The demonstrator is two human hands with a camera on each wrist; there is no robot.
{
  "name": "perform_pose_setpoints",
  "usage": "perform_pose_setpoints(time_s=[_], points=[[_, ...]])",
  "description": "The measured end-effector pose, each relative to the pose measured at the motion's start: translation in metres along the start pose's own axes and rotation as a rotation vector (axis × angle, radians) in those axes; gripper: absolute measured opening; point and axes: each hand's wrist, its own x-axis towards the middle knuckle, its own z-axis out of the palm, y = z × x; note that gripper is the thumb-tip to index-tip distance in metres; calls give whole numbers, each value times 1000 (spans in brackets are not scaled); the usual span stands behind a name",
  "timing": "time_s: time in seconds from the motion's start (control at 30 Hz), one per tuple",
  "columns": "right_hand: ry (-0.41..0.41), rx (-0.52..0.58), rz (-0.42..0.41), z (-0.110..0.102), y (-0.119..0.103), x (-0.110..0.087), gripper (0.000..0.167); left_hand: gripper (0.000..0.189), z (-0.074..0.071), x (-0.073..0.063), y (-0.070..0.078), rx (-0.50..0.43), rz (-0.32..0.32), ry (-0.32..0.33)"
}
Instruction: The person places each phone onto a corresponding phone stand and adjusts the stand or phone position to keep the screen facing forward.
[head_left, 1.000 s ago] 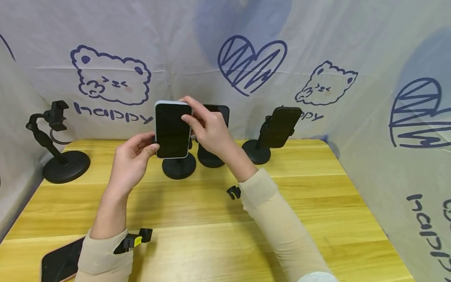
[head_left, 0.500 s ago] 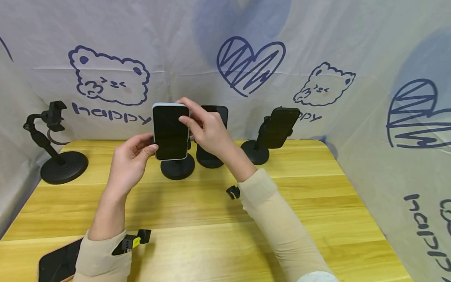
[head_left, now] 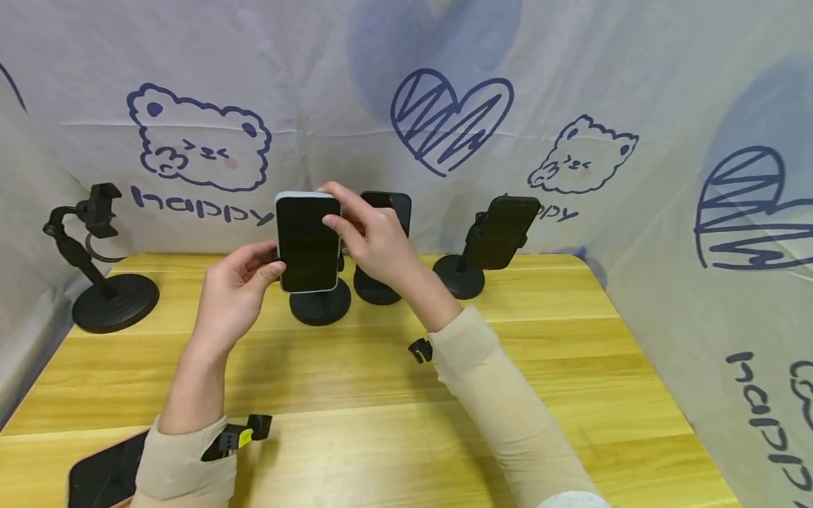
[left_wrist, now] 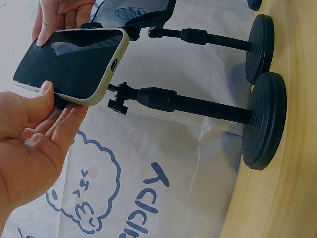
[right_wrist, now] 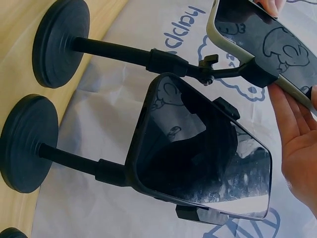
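Observation:
A black-screened phone (head_left: 308, 247) with a pale frame is upright in front of the middle-left phone stand (head_left: 320, 310). My left hand (head_left: 236, 293) pinches its lower left side, thumb at the screen edge and fingers behind. My right hand (head_left: 381, 240) grips the upper right side, thumb on the screen. In the right wrist view a black clamp arm (right_wrist: 260, 72) overlaps the phone's side edge. The left wrist view shows the phone's charging-port end (left_wrist: 113, 64) pointing toward the stand's pole (left_wrist: 213, 109). Most of the clamp is hidden behind the phone.
Right beside it, another stand bears a dark phone (right_wrist: 198, 148), partly behind my right hand. A third phone (head_left: 504, 233) sits in a stand further right. An unloaded stand (head_left: 114, 303) is at far left. A pink-edged phone (head_left: 104, 473) lies by my left sleeve.
The phone has sunk slightly, its top edge lower than before. My right hand has come down with it, while my left hand keeps nearly the same place.

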Motion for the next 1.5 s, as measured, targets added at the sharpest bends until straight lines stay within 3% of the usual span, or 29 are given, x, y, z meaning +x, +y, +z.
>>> perform_pose_setpoints(time_s=[0.7,1.13,1.5], points=[[15,-34,-33,2,4,-5,35,34,1,1,2,17,9,-13],[13,-23,88,5,-5,-8,41,34,1,-2,1,12,7,-60],[56,-15,109,9,-5,-2,40,36,7,-2,4,75,22,15]])
